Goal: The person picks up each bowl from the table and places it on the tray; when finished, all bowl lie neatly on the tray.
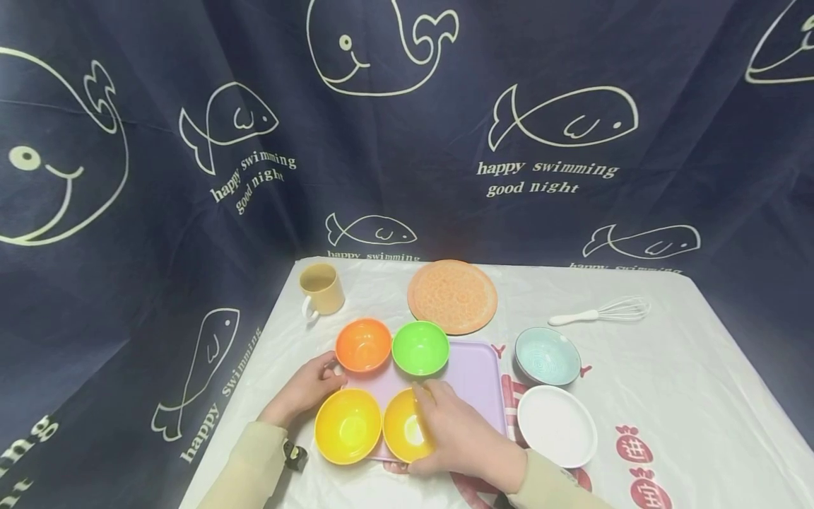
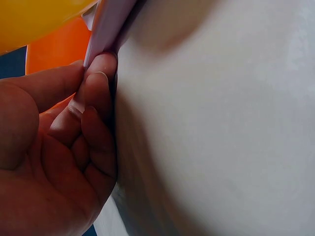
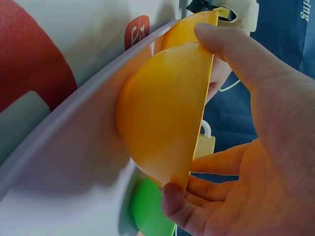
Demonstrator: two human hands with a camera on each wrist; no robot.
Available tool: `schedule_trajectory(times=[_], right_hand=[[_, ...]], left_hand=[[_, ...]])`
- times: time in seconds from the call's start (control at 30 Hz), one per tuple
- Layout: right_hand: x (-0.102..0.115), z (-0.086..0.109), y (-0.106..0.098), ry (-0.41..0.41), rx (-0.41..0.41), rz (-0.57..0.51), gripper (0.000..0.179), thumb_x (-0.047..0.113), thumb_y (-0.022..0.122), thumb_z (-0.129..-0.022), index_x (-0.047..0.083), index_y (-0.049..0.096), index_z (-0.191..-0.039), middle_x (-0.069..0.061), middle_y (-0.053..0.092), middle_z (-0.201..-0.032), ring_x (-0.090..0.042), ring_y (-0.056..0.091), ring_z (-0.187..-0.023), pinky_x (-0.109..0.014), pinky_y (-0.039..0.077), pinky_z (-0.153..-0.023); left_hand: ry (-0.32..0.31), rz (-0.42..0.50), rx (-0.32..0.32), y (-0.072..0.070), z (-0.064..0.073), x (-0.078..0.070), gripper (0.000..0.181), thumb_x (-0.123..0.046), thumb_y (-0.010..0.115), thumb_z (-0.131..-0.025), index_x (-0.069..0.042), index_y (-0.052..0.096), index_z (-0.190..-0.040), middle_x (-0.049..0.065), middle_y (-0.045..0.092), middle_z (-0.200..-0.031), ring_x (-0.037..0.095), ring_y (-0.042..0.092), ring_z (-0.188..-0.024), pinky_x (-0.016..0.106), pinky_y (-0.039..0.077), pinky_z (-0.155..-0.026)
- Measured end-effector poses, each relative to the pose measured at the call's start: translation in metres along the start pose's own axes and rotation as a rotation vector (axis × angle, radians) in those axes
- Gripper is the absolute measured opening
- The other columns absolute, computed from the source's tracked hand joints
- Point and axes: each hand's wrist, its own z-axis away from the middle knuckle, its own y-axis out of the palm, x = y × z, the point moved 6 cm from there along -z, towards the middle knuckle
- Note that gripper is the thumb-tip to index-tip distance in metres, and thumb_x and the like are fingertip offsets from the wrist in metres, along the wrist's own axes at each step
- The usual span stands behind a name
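Observation:
A lilac tray (image 1: pixel 478 382) lies on the table with an orange bowl (image 1: pixel 364 345), a green bowl (image 1: pixel 420 348) and two yellow bowls on it. With the thumb above and fingertips below, my left hand (image 1: pixel 308 389) pinches the tray's left edge, as the left wrist view shows. My right hand (image 1: pixel 461 431) holds the right yellow bowl (image 3: pixel 160 108) across its rim, thumb on the near side and fingers on the far side. The left yellow bowl (image 1: pixel 347 426) stands right beside it, rim against rim in the head view.
Right of the tray stand a light blue bowl (image 1: pixel 547 356) and a white bowl (image 1: pixel 557 426). A white whisk (image 1: pixel 600 312) lies behind them. At the back are a tan mug (image 1: pixel 322 289) and a round orange patterned mat (image 1: pixel 452 296). A dark printed curtain (image 1: pixel 407 162) hangs behind the table.

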Motion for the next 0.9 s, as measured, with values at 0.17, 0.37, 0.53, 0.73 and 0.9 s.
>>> schedule_trajectory(times=[0.17, 0.37, 0.53, 0.73, 0.9], right_hand=[[0.001, 0.002, -0.002, -0.008, -0.005, 0.028, 0.120, 0.056, 0.095, -0.063, -0.007, 0.044, -0.151, -0.019, 0.047, -0.146, -0.029, 0.050, -0.131, -0.042, 0.046, -0.107], [0.001, 0.004, -0.006, 0.016, 0.008, 0.016, 0.128, 0.063, 0.094, -0.060, -0.006, 0.041, -0.155, -0.021, 0.046, -0.150, -0.033, 0.048, -0.136, -0.045, 0.044, -0.110], [-0.004, 0.011, -0.014, 0.049, -0.008, -0.023, 0.131, 0.065, 0.093, -0.063, -0.003, 0.036, -0.159, -0.018, 0.046, -0.152, -0.032, 0.047, -0.137, -0.046, 0.045, -0.108], [-0.022, 0.030, -0.036, 0.099, -0.103, -0.021, 0.127, 0.074, 0.086, -0.064, 0.000, 0.041, -0.158, -0.014, 0.051, -0.146, -0.029, 0.052, -0.132, -0.049, 0.047, -0.105], [-0.046, 0.057, -0.064, 0.154, -0.202, 0.060, 0.126, 0.071, 0.089, -0.063, -0.001, 0.043, -0.156, -0.017, 0.053, -0.144, -0.034, 0.054, -0.131, -0.052, 0.046, -0.106]], left_hand=[[-0.009, -0.012, -0.006, 0.000, -0.001, 0.001, 0.059, -0.024, 0.074, -0.099, -0.012, 0.053, -0.152, 0.001, 0.066, -0.078, 0.019, 0.060, -0.069, 0.036, 0.048, -0.076], [-0.008, -0.010, -0.004, 0.001, -0.001, 0.000, 0.059, -0.023, 0.074, -0.099, -0.011, 0.051, -0.153, 0.001, 0.067, -0.079, 0.019, 0.061, -0.070, 0.036, 0.049, -0.078], [-0.006, 0.000, 0.000, 0.001, 0.000, 0.000, 0.059, -0.024, 0.073, -0.099, -0.011, 0.052, -0.152, 0.001, 0.066, -0.079, 0.019, 0.060, -0.070, 0.036, 0.049, -0.076], [-0.014, 0.011, 0.003, 0.001, 0.001, 0.002, 0.060, -0.026, 0.074, -0.099, -0.013, 0.051, -0.153, 0.002, 0.065, -0.079, 0.019, 0.059, -0.069, 0.036, 0.048, -0.074], [-0.025, 0.008, 0.005, 0.001, 0.001, 0.001, 0.062, -0.027, 0.074, -0.099, -0.013, 0.050, -0.154, 0.002, 0.065, -0.079, 0.019, 0.059, -0.069, 0.035, 0.048, -0.074]])
